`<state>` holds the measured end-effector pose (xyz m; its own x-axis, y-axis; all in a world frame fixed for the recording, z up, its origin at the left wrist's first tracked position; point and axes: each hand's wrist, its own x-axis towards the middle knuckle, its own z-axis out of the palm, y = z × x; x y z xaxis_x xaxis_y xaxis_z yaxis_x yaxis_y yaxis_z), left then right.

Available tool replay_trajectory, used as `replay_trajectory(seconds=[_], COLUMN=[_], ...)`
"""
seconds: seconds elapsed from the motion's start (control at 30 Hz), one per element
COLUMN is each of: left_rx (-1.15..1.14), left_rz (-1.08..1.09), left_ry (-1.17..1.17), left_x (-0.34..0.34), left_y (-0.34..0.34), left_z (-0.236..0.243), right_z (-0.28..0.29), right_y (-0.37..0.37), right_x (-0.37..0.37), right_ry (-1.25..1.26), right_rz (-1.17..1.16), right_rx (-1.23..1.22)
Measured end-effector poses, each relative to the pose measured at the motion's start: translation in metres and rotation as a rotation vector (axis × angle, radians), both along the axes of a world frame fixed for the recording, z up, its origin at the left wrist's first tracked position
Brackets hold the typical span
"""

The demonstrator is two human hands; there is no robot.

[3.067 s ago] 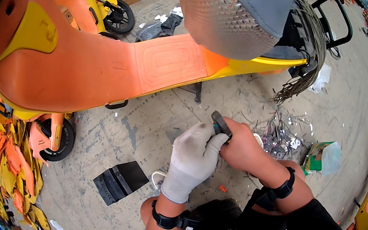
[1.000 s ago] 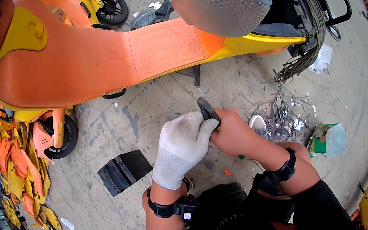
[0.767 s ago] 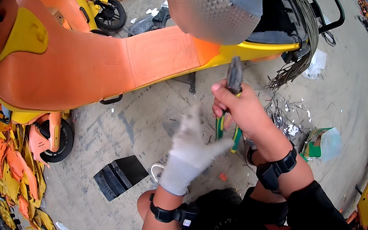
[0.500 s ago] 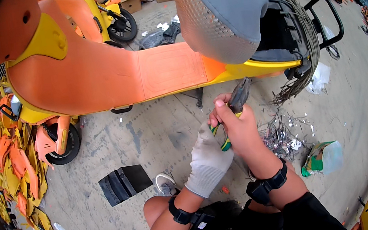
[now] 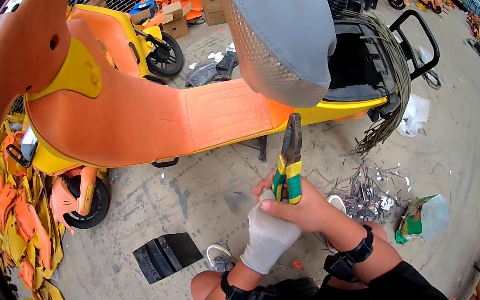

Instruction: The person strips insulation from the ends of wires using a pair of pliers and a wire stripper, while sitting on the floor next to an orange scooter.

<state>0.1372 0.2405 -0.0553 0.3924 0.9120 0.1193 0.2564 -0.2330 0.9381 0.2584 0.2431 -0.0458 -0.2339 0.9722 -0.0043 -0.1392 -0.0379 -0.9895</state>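
My right hand (image 5: 308, 206), bare, is closed around a pair of pliers (image 5: 291, 164) with green and yellow handles. Their dark metal jaws point up toward the scooter's edge and look closed. My left hand (image 5: 269, 235) wears a whitish knit glove and rests against the right hand, below the handles. The right thumb lies over the glove, and the gloved fingers are mostly hidden there. Beyond both hands stands an orange and yellow scooter (image 5: 142, 111), its grey seat (image 5: 287, 26) tipped up over an open dark compartment (image 5: 353, 60).
A bundle of thin cables (image 5: 397, 66) hangs over the scooter's rear. Wire scraps (image 5: 366, 193) and a green and clear plastic package (image 5: 424, 217) lie at the right. A black box-like part (image 5: 167, 256) sits left of my feet, near piled orange and yellow panels (image 5: 21, 211).
The pliers have swung more upright and come nearer, showing more of their handles. Both hands have come down toward me, and the right thumb has shifted onto the glove.
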Motion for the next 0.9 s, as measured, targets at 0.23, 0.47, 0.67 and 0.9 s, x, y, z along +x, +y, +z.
replay_trajectory(seconds=[0.23, 0.47, 0.67, 0.9], left_rx=[0.169, -0.34, -0.07, -0.109], left_rz=[-0.108, -0.088, 0.327, 0.271], left_ry=[0.309, 0.374, -0.137, -0.118], left_x=[-0.016, -0.047, -0.051, -0.052], left_y=[0.006, 0.029, 0.049, 0.045], left_z=[-0.014, 0.065, 0.037, 0.042], right_z=[0.018, -0.003, -0.017, -0.012], right_y=[0.003, 0.009, -0.003, -0.008], right_x=[-0.006, 0.007, -0.011, -0.029], right_ry=[-0.22, -0.279, -0.268, -0.375], right_rz=[-0.035, -0.249, -0.137, -0.098], right_rx=[-0.044, -0.176, -0.146, -0.112])
